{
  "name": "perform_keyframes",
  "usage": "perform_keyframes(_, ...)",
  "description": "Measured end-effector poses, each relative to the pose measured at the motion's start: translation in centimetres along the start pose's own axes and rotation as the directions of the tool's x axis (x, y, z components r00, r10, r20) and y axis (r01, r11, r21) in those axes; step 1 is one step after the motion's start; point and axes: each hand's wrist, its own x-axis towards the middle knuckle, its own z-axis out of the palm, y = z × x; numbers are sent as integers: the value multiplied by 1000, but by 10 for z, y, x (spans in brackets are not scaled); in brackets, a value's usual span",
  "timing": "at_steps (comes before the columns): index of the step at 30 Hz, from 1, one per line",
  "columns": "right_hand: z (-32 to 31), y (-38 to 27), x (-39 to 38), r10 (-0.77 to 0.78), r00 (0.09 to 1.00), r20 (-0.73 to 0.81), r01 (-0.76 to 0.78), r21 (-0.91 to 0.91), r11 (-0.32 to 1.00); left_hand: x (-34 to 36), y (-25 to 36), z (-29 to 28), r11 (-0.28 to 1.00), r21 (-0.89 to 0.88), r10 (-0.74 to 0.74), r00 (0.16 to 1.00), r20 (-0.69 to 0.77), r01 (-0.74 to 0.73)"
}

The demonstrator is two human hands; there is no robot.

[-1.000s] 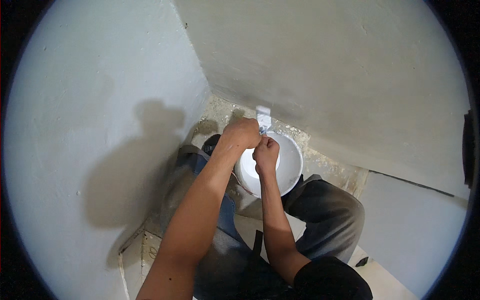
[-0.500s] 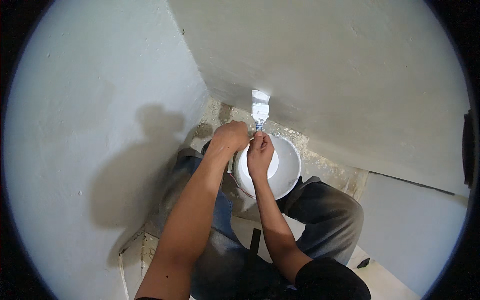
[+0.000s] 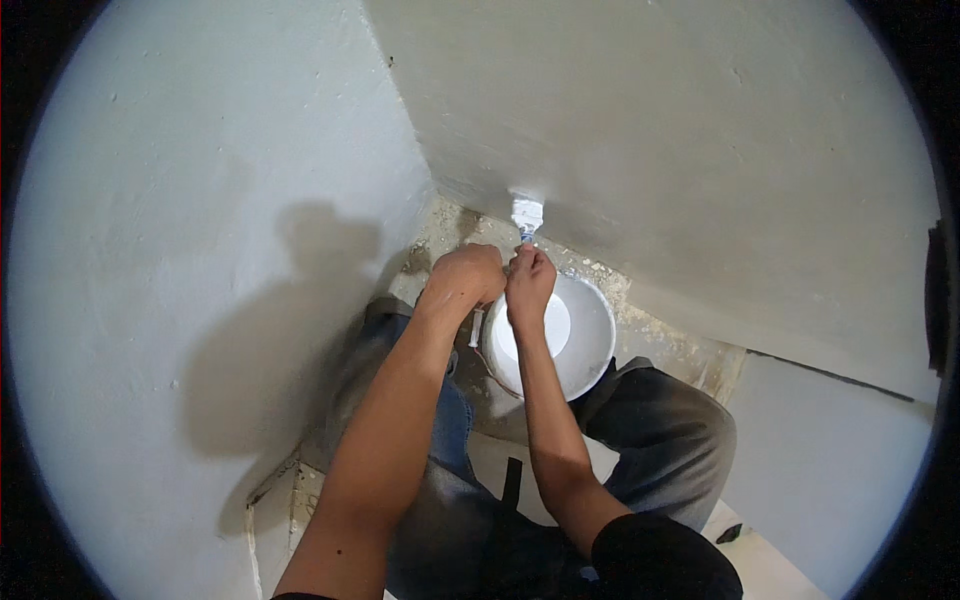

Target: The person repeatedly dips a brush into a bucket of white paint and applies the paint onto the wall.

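My right hand (image 3: 530, 280) grips the blue handle of a paintbrush (image 3: 527, 214), whose head is coated in white paint and touches the foot of the back wall. Below it is a white bucket (image 3: 590, 350) with a pool of white paint (image 3: 543, 335) inside. My left hand (image 3: 465, 275) is closed at the bucket's upper left rim, just left of my right hand; what its fingers hold is hidden. A white handle grip (image 3: 476, 328) hangs below it on the bucket's side.
Pale walls meet in a corner: the left wall (image 3: 150, 280) carries my shadow, the back wall (image 3: 700, 150) rises ahead. The floor (image 3: 650, 320) along it is speckled with paint. My jeans-clad legs (image 3: 660, 430) surround the bucket; a lighter panel (image 3: 830, 440) stands at the right.
My right hand has moved up with the brush, which has come out over the bucket's far edge to the wall. My left hand has shifted slightly left, away from it.
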Motion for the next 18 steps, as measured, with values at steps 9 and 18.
perform_keyframes(9, -7, 26, -21, 3, 1000, -16, -5, -110, 994, -11, 16, -18, 999, -11, 40, 995, 96, -39)
perform_keyframes(18, -6, -24, -16, -159, 985, -69, 162, 38, 986, -15, 11, -20, 999, -25, 23, 994, 110, -20)
